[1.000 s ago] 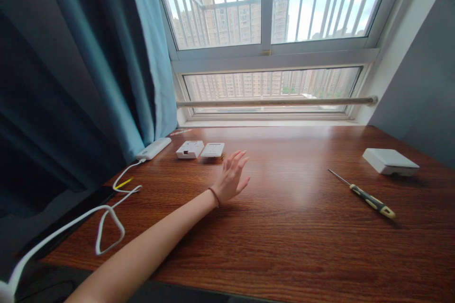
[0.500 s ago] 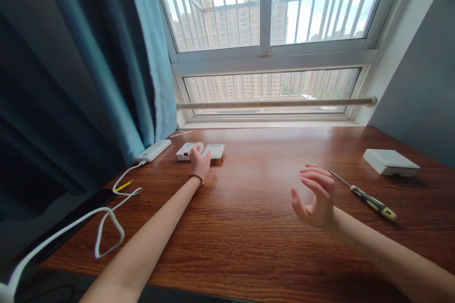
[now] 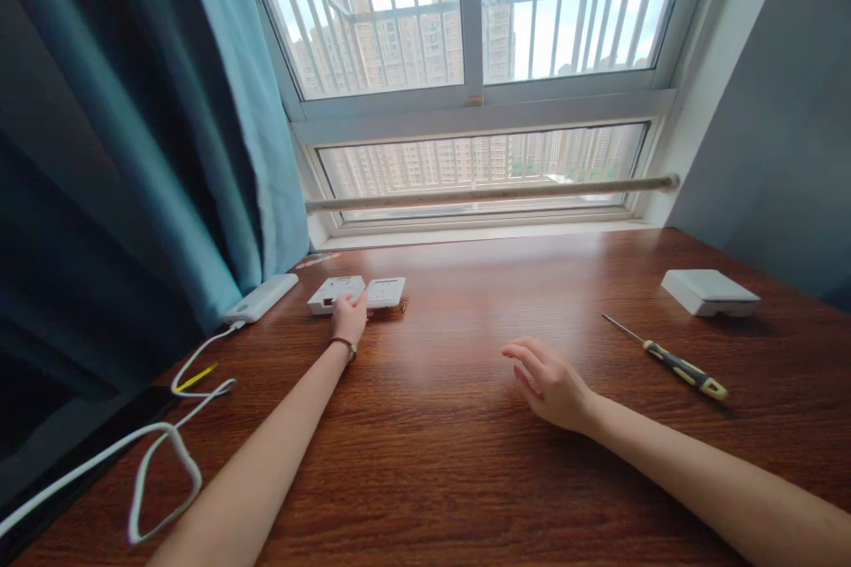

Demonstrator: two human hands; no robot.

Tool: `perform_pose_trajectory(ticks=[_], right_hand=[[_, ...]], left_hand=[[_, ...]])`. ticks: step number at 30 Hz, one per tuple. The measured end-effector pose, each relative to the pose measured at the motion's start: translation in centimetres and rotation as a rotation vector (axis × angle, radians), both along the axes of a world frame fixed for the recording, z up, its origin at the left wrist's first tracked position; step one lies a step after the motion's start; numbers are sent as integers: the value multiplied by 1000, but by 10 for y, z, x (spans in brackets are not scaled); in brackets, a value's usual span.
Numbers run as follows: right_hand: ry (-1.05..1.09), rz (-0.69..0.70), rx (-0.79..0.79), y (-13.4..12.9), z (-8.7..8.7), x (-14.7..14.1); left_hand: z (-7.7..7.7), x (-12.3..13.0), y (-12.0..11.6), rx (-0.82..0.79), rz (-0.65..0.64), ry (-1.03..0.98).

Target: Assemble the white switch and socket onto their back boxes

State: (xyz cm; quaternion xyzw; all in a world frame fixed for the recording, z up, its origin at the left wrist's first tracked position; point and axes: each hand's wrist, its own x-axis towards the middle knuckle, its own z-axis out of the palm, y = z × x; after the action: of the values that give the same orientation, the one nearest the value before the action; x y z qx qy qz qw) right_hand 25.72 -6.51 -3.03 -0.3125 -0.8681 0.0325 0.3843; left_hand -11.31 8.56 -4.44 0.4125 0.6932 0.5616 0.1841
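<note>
My left hand (image 3: 349,319), with a dark band on its wrist, is at the front edge of a white open-topped box (image 3: 332,288) with a dark slot in its side. Its fingers curl against the box, with the thumb towards a white socket plate (image 3: 386,291) lying close beside it; part of the grip is hidden. Small brass-coloured screws (image 3: 403,306) lie by the plate's right corner. My right hand (image 3: 549,383) hovers over the middle right of the table, fingers apart and holding nothing. A screwdriver (image 3: 684,369) with a black and yellow handle lies to its right.
Another white box (image 3: 710,292) stands at the far right of the wooden table (image 3: 432,461). On the left are a white power strip (image 3: 261,299), its looped white cable (image 3: 190,452) and a yellow strip (image 3: 197,377). A blue curtain (image 3: 226,124) hangs beside the window.
My left hand has drawn back from above the box to its front edge. My right hand has moved left, its fingers now pointing left. The view has shifted slightly; the boxes and screwdriver stay put.
</note>
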Motion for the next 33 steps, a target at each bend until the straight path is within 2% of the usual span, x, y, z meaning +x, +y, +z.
perform_pose_trajectory(ticks=[4,9,15,18,21,23,25,27,29,33], right_hand=[[-4,22,-24,0,-1,-2],[8,19,-64,0,0,-1],[110,11,-124,2,-2,-2],[293,-27,-231,6,-3,-2],[496,-44,-428,10,-2,-1],[578,3,-513,12,-1,1],[592,95,-527,15,-1,3],[567,184,-519,20,-3,6],[562,215,-521,25,-7,9],[599,133,-586,36,-15,15]], left_hand=[[-1,2,3,19,-93,-193],[2,5,-2,66,-130,-358],[24,22,-20,117,-238,-482],[39,49,-44,100,-379,-534],[48,92,-79,48,-546,-578],[49,124,-100,1,-693,-640],[48,153,-116,-44,-787,-646],[43,177,-123,-58,-823,-638],[38,194,-123,-50,-820,-631],[28,210,-117,-42,-794,-660]])
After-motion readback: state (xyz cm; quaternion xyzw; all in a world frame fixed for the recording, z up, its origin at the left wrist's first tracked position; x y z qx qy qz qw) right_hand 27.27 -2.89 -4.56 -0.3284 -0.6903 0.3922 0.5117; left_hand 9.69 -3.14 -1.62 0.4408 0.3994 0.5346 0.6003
